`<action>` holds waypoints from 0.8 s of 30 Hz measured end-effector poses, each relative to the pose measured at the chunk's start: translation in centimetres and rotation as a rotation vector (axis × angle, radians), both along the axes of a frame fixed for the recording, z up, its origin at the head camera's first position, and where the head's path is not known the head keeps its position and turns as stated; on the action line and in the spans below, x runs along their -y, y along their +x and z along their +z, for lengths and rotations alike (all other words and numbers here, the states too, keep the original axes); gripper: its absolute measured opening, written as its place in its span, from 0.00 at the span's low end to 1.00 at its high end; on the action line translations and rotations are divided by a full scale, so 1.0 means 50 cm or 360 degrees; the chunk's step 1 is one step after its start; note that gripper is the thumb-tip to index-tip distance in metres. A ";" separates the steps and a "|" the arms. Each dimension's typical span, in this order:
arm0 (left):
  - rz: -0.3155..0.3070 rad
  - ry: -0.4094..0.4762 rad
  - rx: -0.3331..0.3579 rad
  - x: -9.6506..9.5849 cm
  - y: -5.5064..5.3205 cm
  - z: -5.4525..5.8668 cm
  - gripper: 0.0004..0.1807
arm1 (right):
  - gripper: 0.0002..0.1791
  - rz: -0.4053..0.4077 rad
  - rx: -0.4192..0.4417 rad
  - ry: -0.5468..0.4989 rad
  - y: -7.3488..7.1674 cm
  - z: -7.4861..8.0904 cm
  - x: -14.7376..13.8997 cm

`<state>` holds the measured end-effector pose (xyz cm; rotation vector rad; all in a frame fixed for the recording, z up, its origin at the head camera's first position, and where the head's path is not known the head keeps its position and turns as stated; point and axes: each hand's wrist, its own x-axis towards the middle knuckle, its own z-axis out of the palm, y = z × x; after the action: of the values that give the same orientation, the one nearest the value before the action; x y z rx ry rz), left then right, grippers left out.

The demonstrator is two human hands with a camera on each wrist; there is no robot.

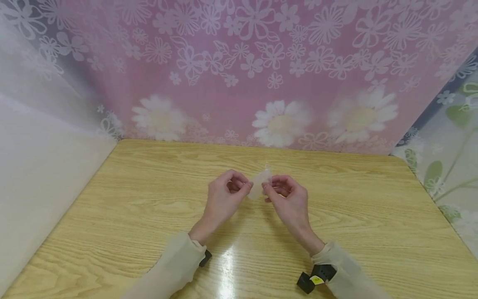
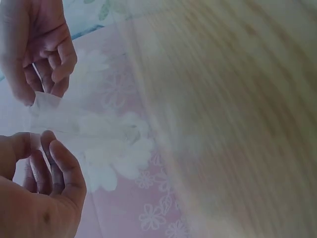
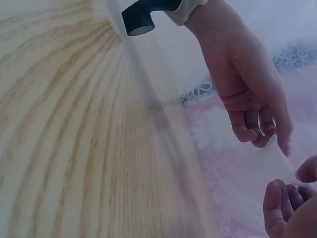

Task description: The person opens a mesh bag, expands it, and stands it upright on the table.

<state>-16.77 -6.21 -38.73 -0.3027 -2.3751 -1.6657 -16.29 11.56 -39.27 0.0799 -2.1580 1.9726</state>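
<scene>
Between both hands, above the middle of the table, is a small, thin, translucent whitish sheet [image 1: 257, 189], like a piece of plastic film or a flat little bag. My left hand [image 1: 225, 197] pinches its left edge between thumb and fingers. On the opposite edge, my right hand [image 1: 291, 201] pinches it the same way. A clear bit sticks up at its top, too faint to make out. In the left wrist view the sheet [image 2: 62, 119] is stretched between the two hands. The right wrist view shows the sheet [image 3: 270, 161] as a pale, see-through patch.
The wood-grain table [image 1: 149, 199] spreads around the hands. A pink flowered cloth [image 1: 224, 95] hangs behind its far edge. Pale cloth [image 1: 45, 145] closes the left side, and a leaf-patterned cloth [image 1: 448, 174] the right. Black wrist cameras [image 1: 306, 283] sit at the sleeves.
</scene>
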 end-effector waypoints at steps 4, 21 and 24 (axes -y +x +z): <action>-0.0059 -0.0024 0.0036 -0.001 0.004 -0.001 0.06 | 0.06 -0.0014 -0.0048 0.0081 0.005 -0.003 0.001; 0.0054 -0.0095 -0.0242 0.012 -0.003 -0.006 0.04 | 0.03 -0.0109 -0.0156 0.0271 0.005 -0.004 0.000; -0.0008 -0.0162 -0.0294 0.015 -0.004 -0.005 0.07 | 0.04 -0.0097 -0.0167 0.0278 0.004 -0.004 0.001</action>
<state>-16.96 -6.98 -38.99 -0.4599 -2.3260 -1.4530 -16.10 11.54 -39.47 0.1402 -2.2317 1.7049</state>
